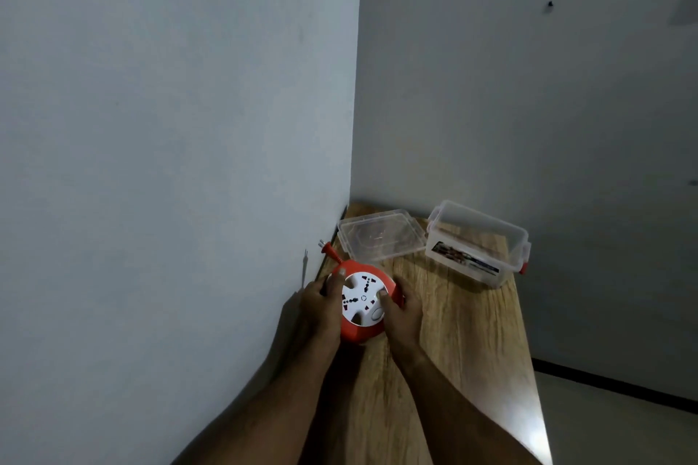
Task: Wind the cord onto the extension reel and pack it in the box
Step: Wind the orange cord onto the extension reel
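Observation:
A round orange extension reel [360, 330] with a white socket face sits near the left edge of the wooden table [464, 332]. My left hand [321, 308] grips its left side, thumb on the white face. My right hand [402, 310] grips its right side, thumb also on the face. A short piece of orange cord ends in the plug [328, 248], which sticks out behind the reel toward the wall. The clear plastic box [477, 242] stands open at the far right of the table. Its clear lid [381, 236] lies flat beside it, behind the reel.
A grey wall runs close along the table's left edge and another stands behind it. The table's right edge drops to a pale floor with a dark skirting line.

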Action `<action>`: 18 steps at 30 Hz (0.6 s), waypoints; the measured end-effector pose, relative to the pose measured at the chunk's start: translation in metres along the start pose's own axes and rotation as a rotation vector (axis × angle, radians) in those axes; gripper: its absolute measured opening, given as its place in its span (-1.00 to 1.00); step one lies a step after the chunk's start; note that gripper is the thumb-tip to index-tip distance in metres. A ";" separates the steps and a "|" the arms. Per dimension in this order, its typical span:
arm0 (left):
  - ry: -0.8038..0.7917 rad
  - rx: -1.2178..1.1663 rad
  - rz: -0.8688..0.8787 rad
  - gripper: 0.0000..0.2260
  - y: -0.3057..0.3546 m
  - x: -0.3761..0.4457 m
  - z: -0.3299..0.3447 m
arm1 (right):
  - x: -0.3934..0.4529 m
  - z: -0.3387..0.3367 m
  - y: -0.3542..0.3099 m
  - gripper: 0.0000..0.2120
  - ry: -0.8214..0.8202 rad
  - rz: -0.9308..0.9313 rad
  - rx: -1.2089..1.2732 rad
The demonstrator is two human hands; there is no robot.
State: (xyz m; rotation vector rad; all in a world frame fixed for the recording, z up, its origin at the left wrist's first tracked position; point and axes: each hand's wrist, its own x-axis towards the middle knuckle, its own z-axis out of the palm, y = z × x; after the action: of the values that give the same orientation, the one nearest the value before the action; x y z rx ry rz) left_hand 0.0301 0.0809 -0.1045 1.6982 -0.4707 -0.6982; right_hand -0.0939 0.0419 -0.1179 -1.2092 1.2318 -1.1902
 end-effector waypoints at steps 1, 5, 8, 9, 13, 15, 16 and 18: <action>-0.006 0.049 0.005 -0.73 -0.008 -0.003 -0.005 | -0.004 0.001 0.007 -0.73 -0.013 0.017 -0.004; 0.045 0.345 0.147 -0.59 -0.031 -0.013 -0.027 | -0.019 0.003 0.032 -0.80 -0.027 0.054 -0.080; 0.076 0.465 0.210 -0.55 -0.041 -0.017 -0.037 | -0.030 0.007 0.053 -0.67 -0.026 0.099 -0.139; 0.067 0.479 0.215 -0.55 -0.047 -0.017 -0.039 | -0.033 0.008 0.058 -0.61 -0.018 0.110 -0.173; 0.017 0.419 0.174 -0.66 -0.060 -0.021 -0.039 | -0.043 0.009 0.073 -0.55 -0.005 0.124 -0.246; 0.002 0.380 0.167 -0.68 -0.070 -0.019 -0.039 | -0.047 0.009 0.078 -0.59 0.000 0.130 -0.272; -0.012 0.365 0.162 -0.69 -0.072 -0.019 -0.039 | -0.049 0.009 0.080 -0.60 -0.004 0.131 -0.284; -0.018 0.343 0.174 -0.70 -0.079 -0.017 -0.039 | -0.055 0.010 0.082 -0.59 -0.002 0.114 -0.315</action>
State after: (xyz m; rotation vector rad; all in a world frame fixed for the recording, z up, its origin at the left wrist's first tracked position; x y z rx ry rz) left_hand 0.0392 0.1389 -0.1720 1.9414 -0.7761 -0.5267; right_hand -0.0854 0.0978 -0.1994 -1.3465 1.5058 -0.9336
